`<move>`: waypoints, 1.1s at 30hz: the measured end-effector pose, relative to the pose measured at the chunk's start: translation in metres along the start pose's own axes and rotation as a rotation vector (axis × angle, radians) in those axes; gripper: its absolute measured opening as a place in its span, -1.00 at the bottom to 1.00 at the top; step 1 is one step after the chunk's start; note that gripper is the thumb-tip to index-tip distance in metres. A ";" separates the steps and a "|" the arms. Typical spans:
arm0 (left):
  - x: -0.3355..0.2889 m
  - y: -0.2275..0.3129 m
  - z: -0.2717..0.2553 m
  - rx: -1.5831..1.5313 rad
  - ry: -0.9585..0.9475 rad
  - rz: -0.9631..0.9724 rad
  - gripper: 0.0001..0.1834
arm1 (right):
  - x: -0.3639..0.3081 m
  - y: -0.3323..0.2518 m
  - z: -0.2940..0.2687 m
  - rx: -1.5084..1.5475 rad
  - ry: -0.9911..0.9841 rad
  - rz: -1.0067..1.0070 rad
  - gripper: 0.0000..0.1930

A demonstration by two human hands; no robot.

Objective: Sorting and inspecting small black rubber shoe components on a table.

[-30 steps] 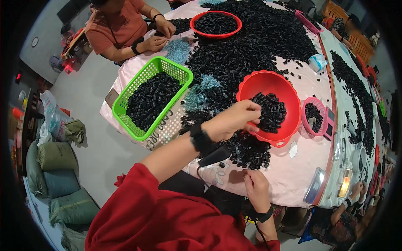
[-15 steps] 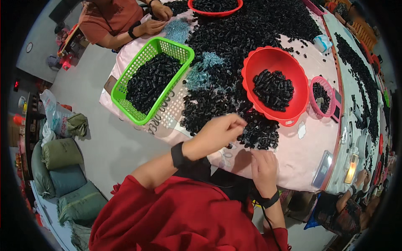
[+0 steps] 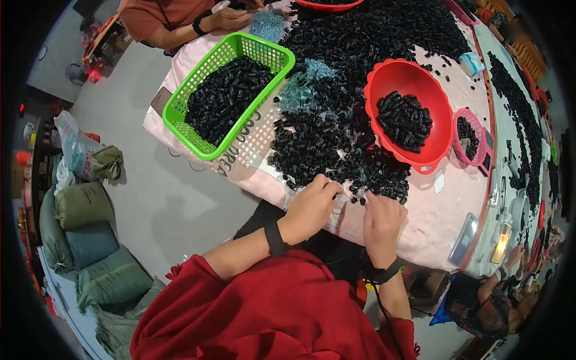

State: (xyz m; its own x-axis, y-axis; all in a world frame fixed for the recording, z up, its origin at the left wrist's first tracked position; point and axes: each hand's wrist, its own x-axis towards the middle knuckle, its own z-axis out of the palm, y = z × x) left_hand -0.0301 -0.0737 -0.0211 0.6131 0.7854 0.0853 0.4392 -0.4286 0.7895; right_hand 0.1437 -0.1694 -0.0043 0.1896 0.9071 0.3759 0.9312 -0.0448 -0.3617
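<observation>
My left hand (image 3: 313, 207) rests at the near edge of a heap of small black plastic pieces (image 3: 309, 150), thumb and fingers bent into a pinch. Close by on its right, my right hand (image 3: 385, 221) has its fingertips drawn together at the same edge. Whatever either pinch contains is too small to make out. A few clear bits (image 3: 360, 193) show between the hands. Beyond them lies a patch of small clear bluish pieces (image 3: 306, 87). A red scalloped bowl (image 3: 441, 114) with longer black pieces stands beyond my right hand. The green basket (image 3: 227, 147) at left holds similar black pieces.
A pink basket (image 3: 459, 141) and a phone-like device (image 3: 463, 240) lie at right on the pink tablecloth (image 3: 420, 240). Across the table, a co-worker's hand (image 3: 231, 19) is near another bluish pile (image 3: 267, 25). Stuffed sacks (image 3: 114, 282) stand on the left.
My left hand has come back from beside the red bowl to the heap's near edge. My right fingertips have moved forward to the pieces. The whole view has shifted slightly.
</observation>
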 end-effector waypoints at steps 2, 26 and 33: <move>-0.001 0.000 0.001 0.019 0.005 0.003 -0.75 | -0.002 0.004 0.000 0.023 0.005 0.011 -0.70; 0.024 0.021 0.022 0.167 0.099 0.180 -0.89 | 0.001 0.000 0.004 -0.056 0.033 0.023 -0.82; 0.032 0.028 0.024 0.359 0.089 0.218 -0.89 | 0.000 -0.001 -0.003 -0.016 0.074 0.061 -0.77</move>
State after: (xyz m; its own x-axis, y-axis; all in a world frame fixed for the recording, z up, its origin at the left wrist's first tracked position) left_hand 0.0171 -0.0711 -0.0106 0.6649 0.6877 0.2914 0.5157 -0.7049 0.4870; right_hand 0.1438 -0.1706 -0.0010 0.2686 0.8688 0.4160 0.9220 -0.1068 -0.3722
